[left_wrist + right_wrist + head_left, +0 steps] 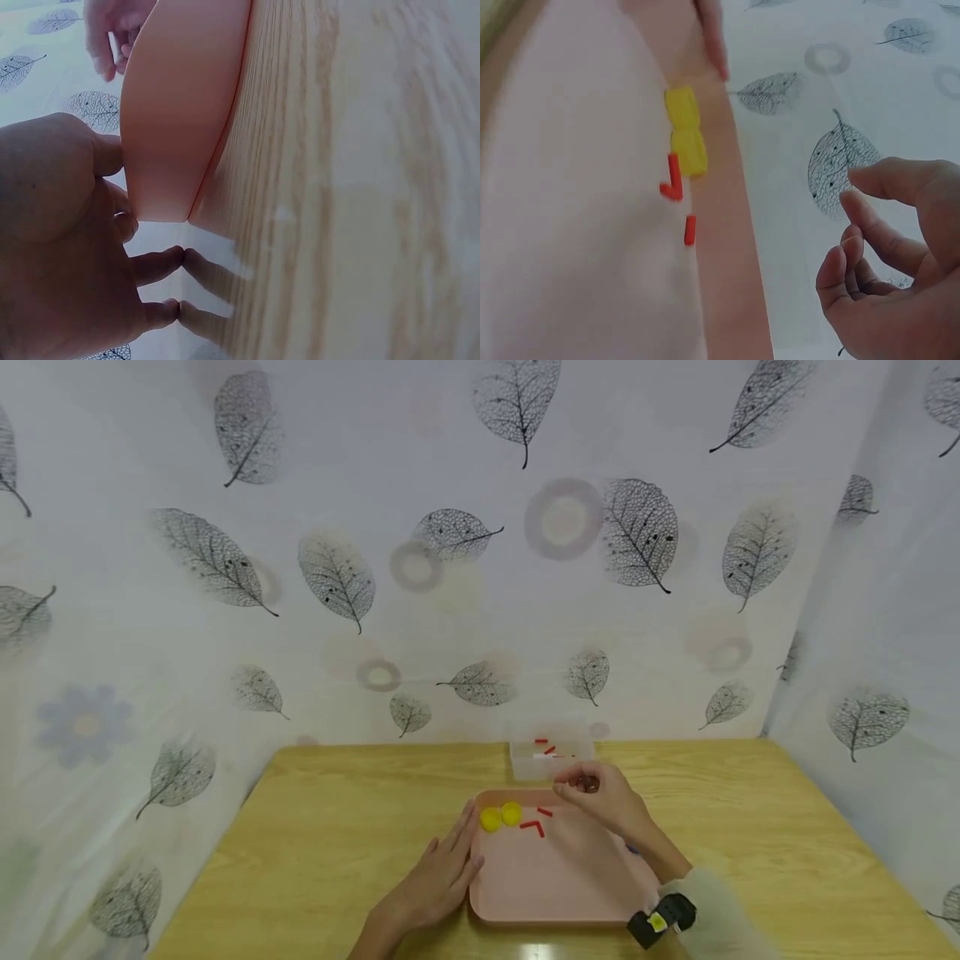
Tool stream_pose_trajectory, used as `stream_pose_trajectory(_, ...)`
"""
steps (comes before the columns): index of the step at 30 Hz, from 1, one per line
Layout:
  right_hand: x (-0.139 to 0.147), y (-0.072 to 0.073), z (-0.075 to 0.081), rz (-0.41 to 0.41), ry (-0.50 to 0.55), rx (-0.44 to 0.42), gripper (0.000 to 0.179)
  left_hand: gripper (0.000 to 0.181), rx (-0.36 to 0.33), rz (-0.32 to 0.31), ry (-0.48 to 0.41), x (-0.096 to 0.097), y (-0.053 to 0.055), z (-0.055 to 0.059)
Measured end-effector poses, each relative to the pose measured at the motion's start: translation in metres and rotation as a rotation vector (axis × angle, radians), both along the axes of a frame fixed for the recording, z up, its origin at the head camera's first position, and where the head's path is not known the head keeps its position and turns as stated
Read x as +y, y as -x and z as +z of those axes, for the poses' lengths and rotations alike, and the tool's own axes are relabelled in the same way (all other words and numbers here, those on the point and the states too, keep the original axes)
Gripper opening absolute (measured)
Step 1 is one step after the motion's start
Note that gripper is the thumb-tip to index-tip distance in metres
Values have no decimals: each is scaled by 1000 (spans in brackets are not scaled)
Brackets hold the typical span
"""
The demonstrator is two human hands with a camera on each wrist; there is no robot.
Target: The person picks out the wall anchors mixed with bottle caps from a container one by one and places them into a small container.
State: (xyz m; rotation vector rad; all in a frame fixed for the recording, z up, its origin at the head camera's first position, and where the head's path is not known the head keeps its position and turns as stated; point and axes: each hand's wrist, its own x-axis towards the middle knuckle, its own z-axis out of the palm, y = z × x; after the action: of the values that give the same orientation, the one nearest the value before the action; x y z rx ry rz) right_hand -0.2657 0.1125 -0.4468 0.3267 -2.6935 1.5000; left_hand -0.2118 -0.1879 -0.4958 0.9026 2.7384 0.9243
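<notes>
On the table lies a pink tray. Two yellow discs sit side by side in its far left corner. Near them are several short red sticks, two of which meet in a bent shape. My left hand rests along the tray's left side, fingers extended; in the left wrist view its thumb touches the tray wall. Over the far edge of the tray is my right hand, fingers curled. A small gap shows between its thumb and index fingertip, with nothing visible there.
Just behind the tray stands a clear plastic box with several red sticks inside. A small blue thing shows partly under the right forearm. The wooden table meets a leaf-patterned backdrop at its far edge.
</notes>
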Motion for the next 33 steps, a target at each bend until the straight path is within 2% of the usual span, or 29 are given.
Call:
stream_pose_trajectory(4, -6, -17, -2, -115, -109, -29, 15, 63, -13, 12, 18, 1, -1, 1)
stream_pose_trajectory(7, -11, -25, -7, -117, -24, -39, 15, 63, -11, 9, 32, 1, 0, 2)
stream_pose_trajectory(11, -17, -26, -18, -80, 184, -58, 14, 63, -7, 6, 32, 2, 1, 2)
stream_pose_trajectory(13, -20, -25, -23, -88, 201, -68, 12, 63, -5, 9, 35, 3, 3, 2)
stream_pose_trajectory(19, -23, -22, -44, -56, 156, -77, 12, 62, -25, 12, 23, 3, 0, 2)
stream_pose_trajectory(25, -22, -21, -62, -115, 95, -61, 8, 62, -21, 3, 6, 6, -1, 2)
stream_pose_trajectory(29, -25, -20, -67, -145, 60, -34, 8, 62, -4, 0, -7, 6, -2, 3)
stream_pose_trajectory(33, -29, -19, -68, -149, 34, -30, 8, 63, -16, 10, -2, 5, -1, 2)
